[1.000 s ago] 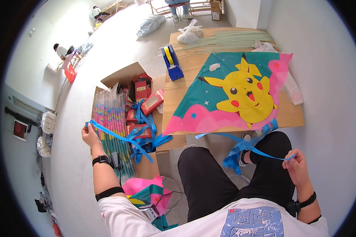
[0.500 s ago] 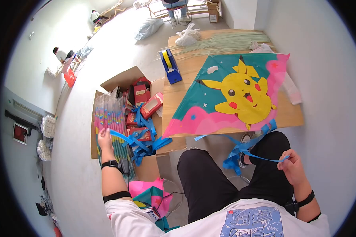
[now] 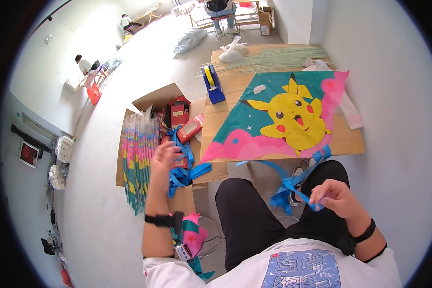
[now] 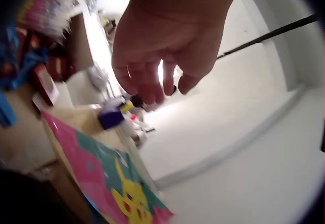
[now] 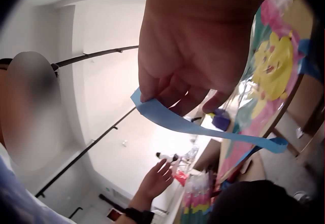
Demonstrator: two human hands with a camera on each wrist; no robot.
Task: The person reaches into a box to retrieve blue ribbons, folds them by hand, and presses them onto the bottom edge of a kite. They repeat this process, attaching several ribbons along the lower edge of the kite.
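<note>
My right hand (image 3: pixel 332 198) pinches the end of a long blue ribbon (image 5: pixel 177 124) above my right knee. From there the ribbon sags toward the table's front edge and bunches near my shoe. My left hand (image 3: pixel 165 157) is blurred over the open carton, its fingers loosely bent with nothing between them in the left wrist view. Under it lie more blue ribbons (image 3: pixel 177 178) among red boxes. A diamond-shaped kite (image 3: pixel 230 144) with a yellow cartoon character covers much of the table; one pink corner points toward the carton.
On the wooden table (image 3: pixel 353 144) stands a blue tape dispenser (image 3: pixel 214 87), with thin pale sticks (image 3: pixel 278 56) behind the kite. The cardboard carton (image 3: pixel 161 93) holds sleeved kites (image 3: pixel 137 158). A pink and green kite piece (image 3: pixel 193 236) lies low beside my left arm. Other people sit farther back.
My left hand has let go of the blue ribbon and moved right over the carton. My right hand has come inward to the left, still pinching its ribbon end.
</note>
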